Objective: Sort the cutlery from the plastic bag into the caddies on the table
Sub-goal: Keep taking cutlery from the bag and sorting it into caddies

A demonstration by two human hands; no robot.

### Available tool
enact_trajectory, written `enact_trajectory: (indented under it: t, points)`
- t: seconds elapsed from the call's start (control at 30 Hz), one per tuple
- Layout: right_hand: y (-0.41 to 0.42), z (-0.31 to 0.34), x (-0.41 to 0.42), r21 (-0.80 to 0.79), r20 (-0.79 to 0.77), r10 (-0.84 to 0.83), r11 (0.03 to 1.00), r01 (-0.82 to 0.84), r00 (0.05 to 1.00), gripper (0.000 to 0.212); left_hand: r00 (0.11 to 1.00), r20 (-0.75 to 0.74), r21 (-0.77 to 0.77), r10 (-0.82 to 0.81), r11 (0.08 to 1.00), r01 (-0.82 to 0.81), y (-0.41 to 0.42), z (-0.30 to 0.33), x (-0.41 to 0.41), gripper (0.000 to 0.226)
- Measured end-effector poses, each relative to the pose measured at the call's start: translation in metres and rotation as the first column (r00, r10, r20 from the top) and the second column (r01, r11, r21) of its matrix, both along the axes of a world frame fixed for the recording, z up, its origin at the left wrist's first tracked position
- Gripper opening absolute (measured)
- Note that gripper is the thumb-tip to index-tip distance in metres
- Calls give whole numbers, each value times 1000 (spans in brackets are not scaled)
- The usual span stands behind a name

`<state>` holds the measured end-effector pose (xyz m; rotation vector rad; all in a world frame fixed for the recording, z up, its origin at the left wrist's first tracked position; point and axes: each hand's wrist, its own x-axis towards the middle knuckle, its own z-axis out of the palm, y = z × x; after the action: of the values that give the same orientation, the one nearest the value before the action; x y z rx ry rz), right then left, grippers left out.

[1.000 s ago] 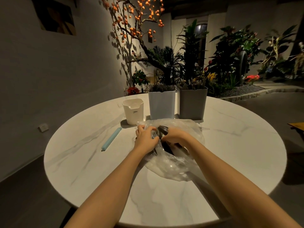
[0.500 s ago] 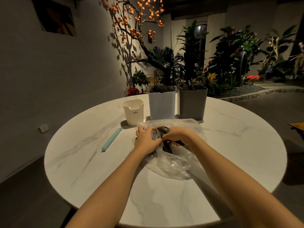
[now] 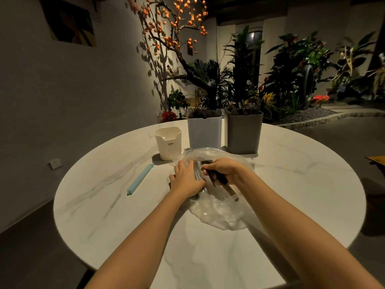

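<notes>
A round white table (image 3: 291, 184) with faint grey marble veining fills the middle of the view, lit warmly against a dim room. Behind it stand leafy green plants (image 3: 295, 65) and a bare-branched tree hung with small orange fruits (image 3: 175, 19).

On the table, near its centre, lies a crumpled clear plastic bag (image 3: 218, 215). It is thin and glossy, wrinkled all over, with its open mouth turned toward the far side of the table. Through the film show several pieces of dark cutlery (image 3: 216, 179) with long black handles; which pieces they are is hard to tell.

Two bare forearms reach in from the near edge. The left hand (image 3: 187, 178) rests on the left side of the bag's mouth with fingers spread fairly flat, pressing the plastic down. The right hand (image 3: 225, 170) is inside the mouth of the bag, its fingers curled around a bundle of the dark cutlery handles.

Just beyond the bag stand three caddies in a row. On the right is a tall dark grey caddy (image 3: 243, 134) with cutlery handles sticking up out of it. Beside it in the middle is a tall pale blue-grey caddy (image 3: 204, 132), also filled with dark cutlery. On the left is a shorter cream caddy (image 3: 168, 144) with small dark lettering on its front.

To the left of the bag, apart from it, lies a slim pale blue bag clip (image 3: 140, 180), angled diagonally on the tabletop.
</notes>
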<state>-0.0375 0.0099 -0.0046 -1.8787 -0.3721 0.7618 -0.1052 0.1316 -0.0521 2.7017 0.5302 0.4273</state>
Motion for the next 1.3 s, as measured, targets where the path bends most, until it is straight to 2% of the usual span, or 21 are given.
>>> enact_trajectory:
  t: [0.1, 0.23, 0.37, 0.5, 0.6, 0.7, 0.83, 0.9, 1.07, 1.17, 1.3]
  points:
    - [4, 1, 0, 233, -289, -12, 969, 82, 957, 22, 1000, -1, 14, 13, 1000, -13, 1, 1, 3, 66]
    - [8, -2, -3, 399, -520, 21, 890, 221, 854, 19, 1000, -8, 20, 12, 1000, -12, 5, 0, 6, 66]
    - [7, -6, -1, 441, -630, 39, 840, 316, 776, 21, 1000, 29, 21, -6, 1000, 6, 6, 1, 0, 62]
    - [3, -7, 3, 475, -675, 69, 802, 361, 735, 16, 984, 171, 83, -48, 996, 34, 3, 2, -4, 52]
    - [-1, -4, 1, 470, -671, 98, 823, 319, 735, 17, 954, 283, 95, -104, 992, 80, 1, 3, -2, 44]
    - [-10, 0, 0, 449, -621, 123, 865, 223, 774, 16, 939, 317, 101, -136, 989, 109, 1, 2, -1, 45]
    - [-27, 4, 0, 320, -358, 162, 946, -42, 919, 17, 936, 336, -7, -102, 994, 111, 6, -1, -1, 49]
    - [-33, 5, 0, 256, -251, 192, 958, -126, 949, 21, 943, 323, -38, -85, 994, 102, 8, -1, -2, 51]
    - [-41, 5, 6, 186, -172, 273, 953, -240, 947, 27, 964, 262, -90, -43, 994, 68, 13, -2, -2, 58]
    - [-46, 4, 9, 219, -183, 346, 927, -304, 920, 25, 962, 273, -183, 2, 982, 50, 15, -2, -1, 63]
    - [-49, 2, 10, 263, -158, 440, 882, -391, 884, 37, 934, 354, -354, 47, 931, 88, 15, 3, -4, 45]
